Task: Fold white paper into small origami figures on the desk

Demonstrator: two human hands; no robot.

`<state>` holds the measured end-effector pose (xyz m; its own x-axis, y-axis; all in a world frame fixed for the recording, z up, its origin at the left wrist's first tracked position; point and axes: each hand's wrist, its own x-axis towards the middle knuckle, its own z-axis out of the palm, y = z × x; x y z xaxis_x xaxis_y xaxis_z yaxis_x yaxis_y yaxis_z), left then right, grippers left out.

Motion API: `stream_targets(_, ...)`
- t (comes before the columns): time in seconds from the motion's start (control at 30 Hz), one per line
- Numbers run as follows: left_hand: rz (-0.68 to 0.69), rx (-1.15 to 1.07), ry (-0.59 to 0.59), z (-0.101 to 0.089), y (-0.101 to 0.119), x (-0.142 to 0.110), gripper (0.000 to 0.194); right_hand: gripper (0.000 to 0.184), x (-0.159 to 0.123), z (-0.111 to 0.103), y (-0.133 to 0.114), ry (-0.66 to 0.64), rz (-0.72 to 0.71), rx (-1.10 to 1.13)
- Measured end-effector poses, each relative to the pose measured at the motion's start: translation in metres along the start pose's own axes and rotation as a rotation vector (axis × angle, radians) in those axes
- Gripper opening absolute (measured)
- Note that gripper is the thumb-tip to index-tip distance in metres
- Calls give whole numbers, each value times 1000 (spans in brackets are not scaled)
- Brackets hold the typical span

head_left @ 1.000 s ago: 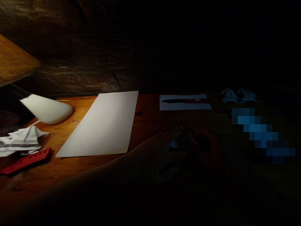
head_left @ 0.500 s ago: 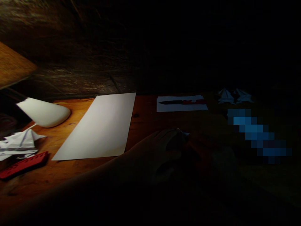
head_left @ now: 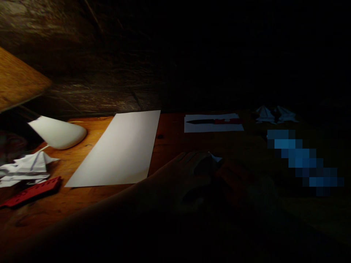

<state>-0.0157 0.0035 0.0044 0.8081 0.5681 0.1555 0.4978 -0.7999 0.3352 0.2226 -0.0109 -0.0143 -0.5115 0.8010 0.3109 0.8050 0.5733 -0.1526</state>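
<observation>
Your light's one-sided: warm glow under the lampshade at the table's left edge, right side near black. Your left hand is dim, right hand murkier. Blue patch on right pixelated.

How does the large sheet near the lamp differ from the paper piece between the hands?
The large sheet is brightly lit; the paper piece sits in shadow. The large sheet lies flat, mostly exposed; the paper piece shows only a small pointed bit between the left hand and right hand. Both look pale.

likely home: lampshade, wooden table, rough dark wall
</observation>
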Motion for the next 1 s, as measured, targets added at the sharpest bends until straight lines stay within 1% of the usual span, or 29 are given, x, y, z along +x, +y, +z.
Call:
stream_targets(0.2,1,-10,11,0,-2,0,40,22,-1,-2,-1,-30,-3,37)
stream_targets(0.3,-5,-14,24,-1,-2,0,36,25,-1,-1,-2,8,-28,-4)
stream_targets(0.4,-13,-14,-4,-3,-2,0,36,26,-1,3,-1,54,-70,-49)
stream_targets(0.53,-12,-9,-6,-3,-4,0,37,25,-1,9,3,73,-122,-36)
stream_targets(0.6,-6,-2,-6,-2,-5,-1,38,27,0,7,3,29,-99,-31)
stream_targets(0.73,-22,13,-39,-1,-6,-1,38,29,2,-4,1,-59,-76,-13)
stream_targets(0.83,-26,16,-41,-1,-5,-3,39,27,3,-8,0,-72,-70,-3)
stream_targets(1.0,-25,24,-25,0,-3,-4,40,23,3,-7,0,-69,-64,-7)
